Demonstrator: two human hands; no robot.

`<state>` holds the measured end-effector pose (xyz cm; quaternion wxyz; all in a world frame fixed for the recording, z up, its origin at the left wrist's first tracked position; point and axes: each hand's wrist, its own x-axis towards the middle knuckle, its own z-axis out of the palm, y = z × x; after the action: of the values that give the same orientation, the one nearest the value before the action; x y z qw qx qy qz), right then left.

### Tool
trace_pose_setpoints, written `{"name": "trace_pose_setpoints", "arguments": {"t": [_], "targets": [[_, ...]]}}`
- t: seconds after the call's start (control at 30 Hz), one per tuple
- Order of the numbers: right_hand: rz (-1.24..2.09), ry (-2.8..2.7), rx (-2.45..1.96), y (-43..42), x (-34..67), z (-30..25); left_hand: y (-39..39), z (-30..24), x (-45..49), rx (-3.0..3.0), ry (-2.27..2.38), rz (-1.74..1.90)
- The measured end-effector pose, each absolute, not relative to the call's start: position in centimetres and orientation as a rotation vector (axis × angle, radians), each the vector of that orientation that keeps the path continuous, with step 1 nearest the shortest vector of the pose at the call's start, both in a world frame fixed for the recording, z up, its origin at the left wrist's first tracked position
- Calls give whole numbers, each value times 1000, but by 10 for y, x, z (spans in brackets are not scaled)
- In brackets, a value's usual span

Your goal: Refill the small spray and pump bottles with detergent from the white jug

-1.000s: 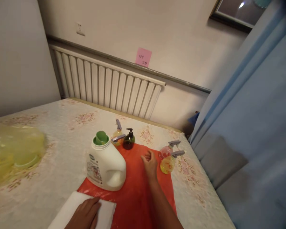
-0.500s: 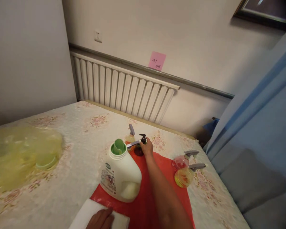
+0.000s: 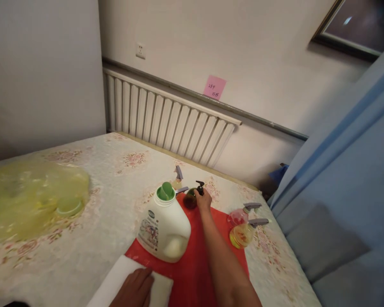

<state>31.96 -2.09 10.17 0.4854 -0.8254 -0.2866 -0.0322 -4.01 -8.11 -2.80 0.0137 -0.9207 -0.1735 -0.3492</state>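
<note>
My right hand (image 3: 205,199) reaches forward and is closed around the neck of a dark pump bottle (image 3: 190,199) with a black pump head. The bottle is at the far edge of a red sheet (image 3: 198,260). At the bottom of the view, my left hand (image 3: 136,288) lies with its fingers resting on a folded white cloth (image 3: 107,281). Between the two hands stands a large white jug (image 3: 169,232) with a printed label. A green cup-like piece (image 3: 167,190) sits in its mouth.
Two spray bottles, one pink (image 3: 237,216) and one yellow (image 3: 241,236), stand right of my forearm. More grey spray heads (image 3: 179,172) show behind the jug. Yellow translucent plastic (image 3: 35,196) spreads at left on the flowered tablecloth (image 3: 109,209). A blue curtain (image 3: 348,183) hangs at right.
My right hand has shifted the pump bottle slightly to the right, away from the spray bottles behind the jug. The left hand stays on the white cloth. The camera view has shifted a little.
</note>
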Motion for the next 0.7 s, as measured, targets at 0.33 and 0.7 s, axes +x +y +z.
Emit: {"name": "trace_pose_setpoints", "arguments": {"t": [0.33, 0.7], "targets": [[-82, -630, -1963, -125, 293, 123, -82, -32, -39, -2988, -608, -1046], [59, -591, -1881, -256, 213, 86, -89, -11, -35, -3203, -709, -927]]}}
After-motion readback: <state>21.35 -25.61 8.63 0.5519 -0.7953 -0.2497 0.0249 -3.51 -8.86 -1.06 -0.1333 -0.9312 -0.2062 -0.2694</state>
